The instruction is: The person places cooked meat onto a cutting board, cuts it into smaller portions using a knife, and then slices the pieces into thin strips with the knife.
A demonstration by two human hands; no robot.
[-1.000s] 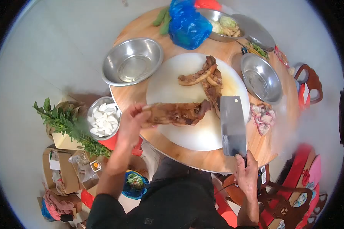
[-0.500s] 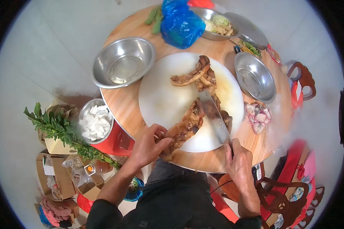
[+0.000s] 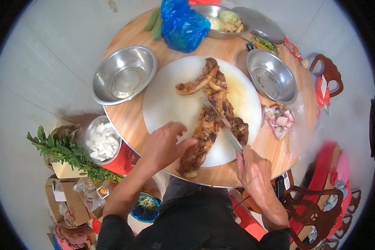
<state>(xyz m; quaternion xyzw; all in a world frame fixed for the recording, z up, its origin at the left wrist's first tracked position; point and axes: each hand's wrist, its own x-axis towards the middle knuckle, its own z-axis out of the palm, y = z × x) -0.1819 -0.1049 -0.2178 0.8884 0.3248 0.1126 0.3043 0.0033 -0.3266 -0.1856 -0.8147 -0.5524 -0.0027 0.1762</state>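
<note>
A wide-bladed knife (image 3: 230,134) is gripped by its handle in my right hand (image 3: 254,170). Its blade lies along the gap between two pieces of browned meat. The nearer slab of meat (image 3: 199,143) hangs over the front edge of the round white cutting board (image 3: 171,102). On the blade's other side, a long piece of meat (image 3: 221,102) runs up the board, with a curved strip at its far end. My left hand (image 3: 164,143) is open over the board's left front, thumb pointing at the nearer slab.
Metal basins stand left (image 3: 125,75) and right (image 3: 272,76) of the board. At the back are a blue plastic bag (image 3: 185,27) and a bowl of vegetables (image 3: 225,33). A crumpled cloth (image 3: 279,121) lies on the right. White chunks fill a pot (image 3: 103,141) beside the table.
My left hand has let go of the nearer slab and lifted up and away from it, fingers spreading. The knife has turned more edge-on to the view. The whole view has shifted slightly.
</note>
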